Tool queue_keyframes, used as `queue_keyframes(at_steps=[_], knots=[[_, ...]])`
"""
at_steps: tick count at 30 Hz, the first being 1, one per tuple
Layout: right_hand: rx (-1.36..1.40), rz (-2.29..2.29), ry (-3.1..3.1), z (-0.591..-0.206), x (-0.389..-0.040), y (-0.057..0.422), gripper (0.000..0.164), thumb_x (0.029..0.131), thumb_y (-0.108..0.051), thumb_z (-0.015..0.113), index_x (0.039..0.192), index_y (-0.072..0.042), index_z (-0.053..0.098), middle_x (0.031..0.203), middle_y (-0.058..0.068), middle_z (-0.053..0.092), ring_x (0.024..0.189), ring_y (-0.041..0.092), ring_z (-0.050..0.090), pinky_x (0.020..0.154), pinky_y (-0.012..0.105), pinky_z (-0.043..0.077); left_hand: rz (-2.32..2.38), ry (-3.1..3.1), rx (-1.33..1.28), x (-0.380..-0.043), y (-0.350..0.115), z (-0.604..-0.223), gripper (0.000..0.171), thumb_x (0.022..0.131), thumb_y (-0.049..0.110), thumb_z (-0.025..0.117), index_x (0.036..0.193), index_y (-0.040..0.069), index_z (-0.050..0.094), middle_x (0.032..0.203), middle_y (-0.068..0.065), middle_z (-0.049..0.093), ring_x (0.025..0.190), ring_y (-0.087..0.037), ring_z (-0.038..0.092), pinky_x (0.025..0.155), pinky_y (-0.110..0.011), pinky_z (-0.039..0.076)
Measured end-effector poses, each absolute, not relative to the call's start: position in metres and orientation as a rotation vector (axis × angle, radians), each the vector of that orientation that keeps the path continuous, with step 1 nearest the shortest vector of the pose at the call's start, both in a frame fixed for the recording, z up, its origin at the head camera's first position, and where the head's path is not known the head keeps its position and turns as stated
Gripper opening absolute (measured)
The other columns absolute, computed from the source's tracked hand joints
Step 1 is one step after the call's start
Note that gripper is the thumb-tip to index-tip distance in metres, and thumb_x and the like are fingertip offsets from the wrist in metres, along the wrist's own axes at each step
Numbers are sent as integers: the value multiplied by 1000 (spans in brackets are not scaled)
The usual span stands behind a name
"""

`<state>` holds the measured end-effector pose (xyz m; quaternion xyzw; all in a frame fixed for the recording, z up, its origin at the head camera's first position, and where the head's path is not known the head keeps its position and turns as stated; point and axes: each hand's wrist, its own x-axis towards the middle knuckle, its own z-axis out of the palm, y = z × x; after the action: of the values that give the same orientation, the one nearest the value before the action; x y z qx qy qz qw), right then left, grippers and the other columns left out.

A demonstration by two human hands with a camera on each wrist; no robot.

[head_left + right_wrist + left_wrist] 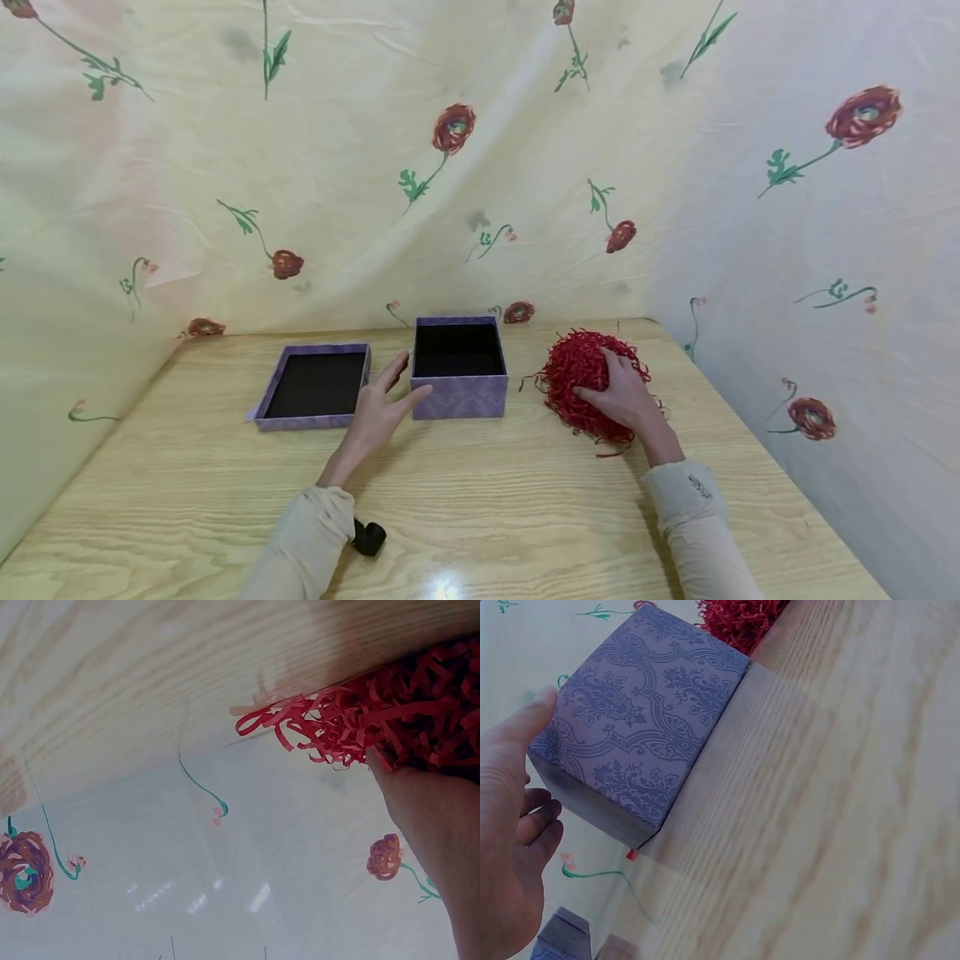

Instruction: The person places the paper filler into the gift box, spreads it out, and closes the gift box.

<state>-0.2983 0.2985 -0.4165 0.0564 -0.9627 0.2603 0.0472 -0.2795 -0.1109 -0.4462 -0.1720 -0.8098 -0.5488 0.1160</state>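
Heap of red shredded paper (573, 367) sits on the tabletop (487, 500), to the right of the purple box (459, 397). We judge it very light, soft and springy, apt to tangle and shed strands; best taken from above, deep in the middle, with spread fingers. The right hand (622, 396) lies on it, thumb and fingers wide apart; whether the buried fingertips have caught any strands, we can't be sure. The left hand (375, 408) is at the box's near left corner, thumb and fingers well parted, gripping nothing. The box looks stiff and light; we would pinch a side wall. Shallow purple lid (315, 385), inside up, left of the box. Floral cloth (337, 167) hangs behind the box, limiting reach that way; the box's walls bar a low sideways approach.
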Motion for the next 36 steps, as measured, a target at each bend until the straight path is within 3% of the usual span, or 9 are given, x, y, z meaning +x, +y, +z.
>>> queue_keyframes(at_steps=[19, 26, 36], knots=[[165, 681, -2931, -423, -302, 299, 93, 94, -35, 73, 158, 10, 23, 153, 41, 28, 138, 64, 25, 108, 77, 28, -1651, -2402, -456, -286, -108, -446, 79, 96, 36, 76, 162, 16, 37, 162, -11, 39, 142, -41, 43, 111, -54, 43], [162, 656, -2937, -424, -302, 301, 94, 93, -38, 73, 158, 7, 24, 153, 41, 28, 135, 67, 31, 105, 79, 29, -1658, -2406, -460, -288, -107, -447, 80, 97, 34, 75, 163, 14, 36, 163, -12, 37, 143, -42, 42, 110, -55, 42], [184, 753, -2933, -423, -302, 300, 88, 95, -26, 73, 157, 10, 23, 151, 42, 28, 135, 62, 36, 106, 74, 36, -1669, -2406, -452, -290, -107, -448, 79, 97, 35, 75, 162, 11, 37, 163, -11, 36, 143, -42, 42, 111, -54, 42]])
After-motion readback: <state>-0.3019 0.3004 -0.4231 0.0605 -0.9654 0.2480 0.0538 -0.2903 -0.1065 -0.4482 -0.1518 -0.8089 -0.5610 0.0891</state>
